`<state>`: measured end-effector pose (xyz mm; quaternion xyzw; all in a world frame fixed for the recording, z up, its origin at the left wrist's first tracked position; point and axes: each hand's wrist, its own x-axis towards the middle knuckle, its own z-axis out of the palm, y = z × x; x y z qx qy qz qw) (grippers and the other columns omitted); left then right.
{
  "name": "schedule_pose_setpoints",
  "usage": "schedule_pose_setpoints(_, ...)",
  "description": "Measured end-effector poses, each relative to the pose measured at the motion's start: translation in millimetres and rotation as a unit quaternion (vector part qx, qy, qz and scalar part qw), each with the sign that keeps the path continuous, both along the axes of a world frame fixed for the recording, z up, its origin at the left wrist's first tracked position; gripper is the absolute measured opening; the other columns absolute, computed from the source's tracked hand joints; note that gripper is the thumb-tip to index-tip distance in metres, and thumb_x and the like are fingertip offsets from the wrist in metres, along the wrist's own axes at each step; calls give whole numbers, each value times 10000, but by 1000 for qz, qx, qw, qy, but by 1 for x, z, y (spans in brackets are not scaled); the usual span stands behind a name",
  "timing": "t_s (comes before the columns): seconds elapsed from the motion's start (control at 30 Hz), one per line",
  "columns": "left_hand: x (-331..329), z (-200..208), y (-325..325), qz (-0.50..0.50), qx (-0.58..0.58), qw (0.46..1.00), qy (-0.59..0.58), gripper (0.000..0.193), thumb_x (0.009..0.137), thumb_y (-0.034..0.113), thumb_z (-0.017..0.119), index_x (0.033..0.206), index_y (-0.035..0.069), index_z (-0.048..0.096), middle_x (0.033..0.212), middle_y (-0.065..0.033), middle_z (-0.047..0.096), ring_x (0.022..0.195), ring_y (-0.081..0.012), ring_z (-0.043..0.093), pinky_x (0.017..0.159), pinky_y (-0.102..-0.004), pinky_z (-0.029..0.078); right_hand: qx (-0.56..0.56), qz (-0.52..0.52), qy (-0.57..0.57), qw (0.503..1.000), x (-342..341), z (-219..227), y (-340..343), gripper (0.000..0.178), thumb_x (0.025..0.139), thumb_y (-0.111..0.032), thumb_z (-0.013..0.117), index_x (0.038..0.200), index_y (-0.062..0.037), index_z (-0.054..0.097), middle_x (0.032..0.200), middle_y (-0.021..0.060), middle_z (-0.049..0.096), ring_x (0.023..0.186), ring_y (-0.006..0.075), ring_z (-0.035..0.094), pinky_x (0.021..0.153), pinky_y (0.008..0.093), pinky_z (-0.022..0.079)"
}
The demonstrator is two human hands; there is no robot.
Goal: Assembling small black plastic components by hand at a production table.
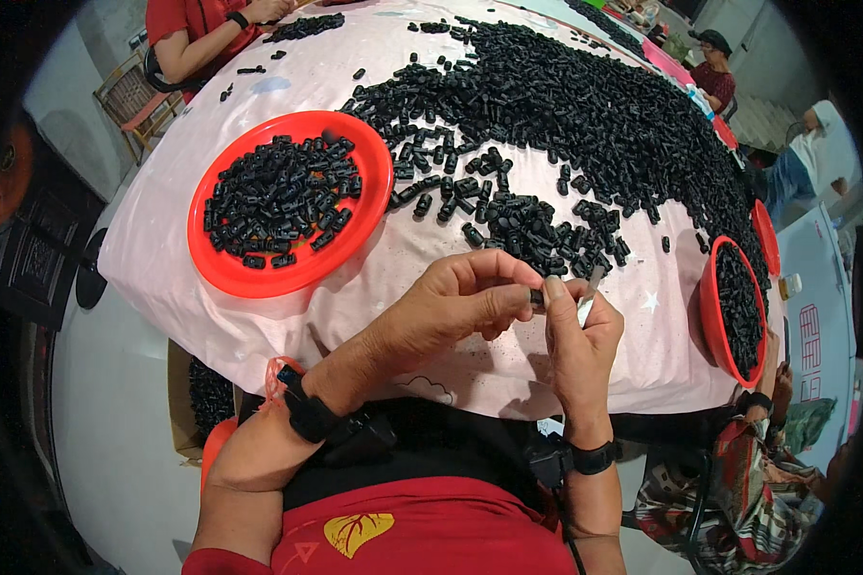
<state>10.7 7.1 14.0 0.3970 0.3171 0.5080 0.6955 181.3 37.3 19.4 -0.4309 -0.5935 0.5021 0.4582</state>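
Note:
My left hand [455, 302] is closed in a pinch on a small black plastic part [537, 298], just above the near side of the cloth-covered table. My right hand [585, 340] meets it there, its thumb against the part's right end. A thin, flat blade-like tool [594, 283], pale and metallic, sticks up out of my right fist; the fingers hide its lower end. Just beyond both hands lies a loose cluster of similar black parts [532, 225].
A red plate [382, 182] full of black parts stands at the left. A large heap [566, 91] of them covers the far table. A red bowl [712, 316] of parts sits at the right edge. Other people [187, 43] work around the table; a cardboard box [180, 402] stands below left.

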Motion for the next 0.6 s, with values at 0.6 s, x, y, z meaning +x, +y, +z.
schedule_pose_setpoints(0.6,2,-14,3,49,18,997,-50,258,937,285,560,1040,58,626,792,53,567,648,-11,433,579,-151,350,124,38,-54,990,-7,6,-8,129,807,-115,720,824,-25,630,668,-26,605,596,23,506,514,185,392)
